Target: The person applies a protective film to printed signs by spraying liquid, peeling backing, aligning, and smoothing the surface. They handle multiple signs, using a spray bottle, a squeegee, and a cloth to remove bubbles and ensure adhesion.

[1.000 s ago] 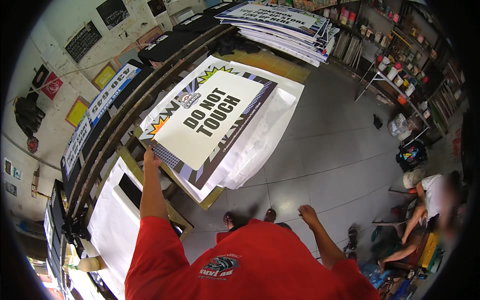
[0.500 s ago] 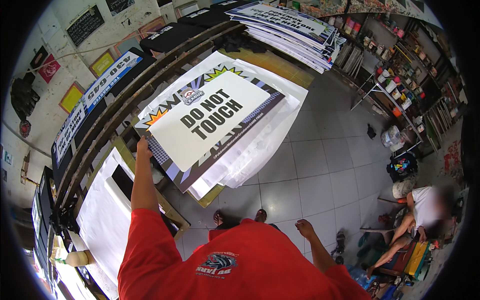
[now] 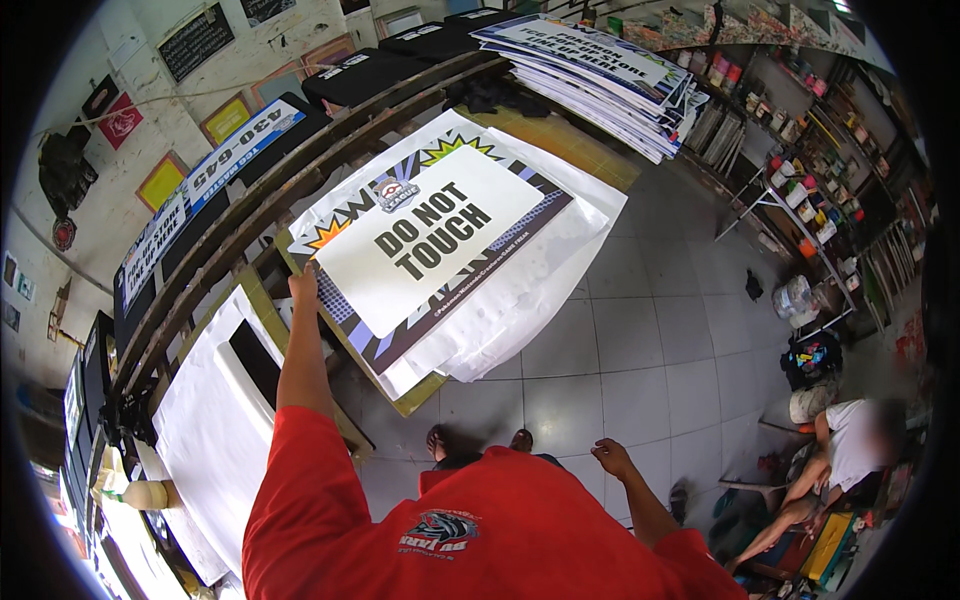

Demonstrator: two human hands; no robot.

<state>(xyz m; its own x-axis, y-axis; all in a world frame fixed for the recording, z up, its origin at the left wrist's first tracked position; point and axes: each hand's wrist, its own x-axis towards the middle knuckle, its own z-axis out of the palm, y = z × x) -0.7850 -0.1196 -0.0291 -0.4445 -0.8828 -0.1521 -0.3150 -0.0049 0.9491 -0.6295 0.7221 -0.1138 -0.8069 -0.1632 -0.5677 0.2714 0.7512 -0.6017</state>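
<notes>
My left hand grips the near left edge of a large printed board, which has starbursts, a purple patterned border and a white middle panel with black lettering. The board lies on loose white paper sheets over an olive-coloured table top. My right hand hangs low to the right, over the tiled floor, away from the board, its fingers curled with nothing visible in them.
A second table with white sheeting stands at left beside a long rack holding signs. A sign stack is at the top. A paint-pot shelf stands right, and a seated person is at lower right.
The view has turned slightly, so the surroundings sit a little differently in the picture. My left hand stays on the board's edge, and my right hand still hangs low.
</notes>
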